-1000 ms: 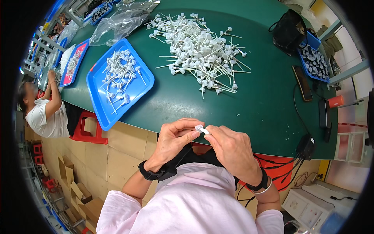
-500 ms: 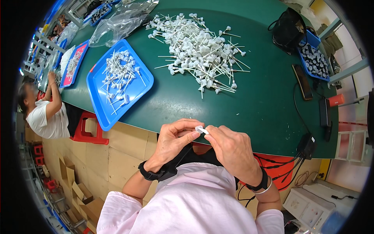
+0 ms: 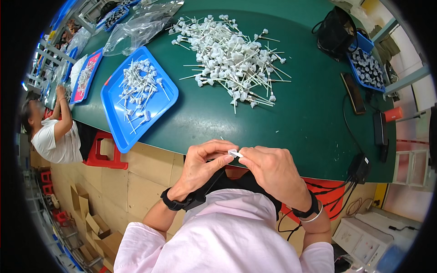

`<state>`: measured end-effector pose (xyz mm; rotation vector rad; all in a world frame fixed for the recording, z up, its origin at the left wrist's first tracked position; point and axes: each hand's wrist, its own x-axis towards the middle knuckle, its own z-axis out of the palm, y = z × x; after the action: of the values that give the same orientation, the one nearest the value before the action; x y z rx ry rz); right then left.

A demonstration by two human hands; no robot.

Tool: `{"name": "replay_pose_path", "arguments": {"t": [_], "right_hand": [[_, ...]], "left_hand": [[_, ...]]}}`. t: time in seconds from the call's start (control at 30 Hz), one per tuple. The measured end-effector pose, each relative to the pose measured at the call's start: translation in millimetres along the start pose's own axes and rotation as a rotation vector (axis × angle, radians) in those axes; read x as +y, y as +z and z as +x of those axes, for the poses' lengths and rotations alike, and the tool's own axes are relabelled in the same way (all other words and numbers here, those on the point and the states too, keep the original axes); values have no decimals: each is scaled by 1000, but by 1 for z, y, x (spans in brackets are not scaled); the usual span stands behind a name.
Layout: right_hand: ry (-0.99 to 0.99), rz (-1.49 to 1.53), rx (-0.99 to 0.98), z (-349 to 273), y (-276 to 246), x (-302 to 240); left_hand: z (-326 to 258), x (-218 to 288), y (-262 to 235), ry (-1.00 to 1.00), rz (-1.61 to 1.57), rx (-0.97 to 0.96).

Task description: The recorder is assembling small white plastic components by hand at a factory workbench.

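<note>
At the table's near edge my two hands meet over one small white plastic piece [image 3: 233, 153]. My left hand [image 3: 200, 163] pinches its head between thumb and fingertips, with a thin stem end poking out behind the fingers. Fingers and thumb of my right hand [image 3: 274, 172] are closed on the narrow white part that sticks out to the right. Beyond them lies a loose pile of white stemmed pieces [image 3: 227, 57], with cube-like heads and thin rods. To the left, a blue tray [image 3: 163, 101] contains more such pieces.
The green table [image 3: 200, 123] also bears a clear plastic bag [image 3: 129, 36], a phone [image 3: 353, 93], a black bag [image 3: 336, 34] and a tray of small parts [image 3: 368, 70]. Cables run from a black box [image 3: 358, 168] at right. A co-worker [image 3: 57, 132] sits at far left.
My right hand has shifted and turned slightly, and the white part between its fingertips is angled a little differently. My left hand stays nearly where it was.
</note>
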<state>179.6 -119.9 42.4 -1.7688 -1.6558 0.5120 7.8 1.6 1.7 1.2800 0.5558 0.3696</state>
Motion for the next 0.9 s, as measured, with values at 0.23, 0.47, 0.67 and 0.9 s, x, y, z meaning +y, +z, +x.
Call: {"name": "replay_pose_path", "arguments": {"t": [0.23,0.47,0.67,0.9], "right_hand": [[91,209,-95,6,-5,5],[237,330,-176,10,-5,5],[191,247,-105,7,0,3],[185,196,46,-1,-8,0]], "left_hand": [[-2,1,2,150,239,33],[-3,2,7,362,563,129],[1,-7,3,185,165,119],[0,0,0,80,2,117]]}}
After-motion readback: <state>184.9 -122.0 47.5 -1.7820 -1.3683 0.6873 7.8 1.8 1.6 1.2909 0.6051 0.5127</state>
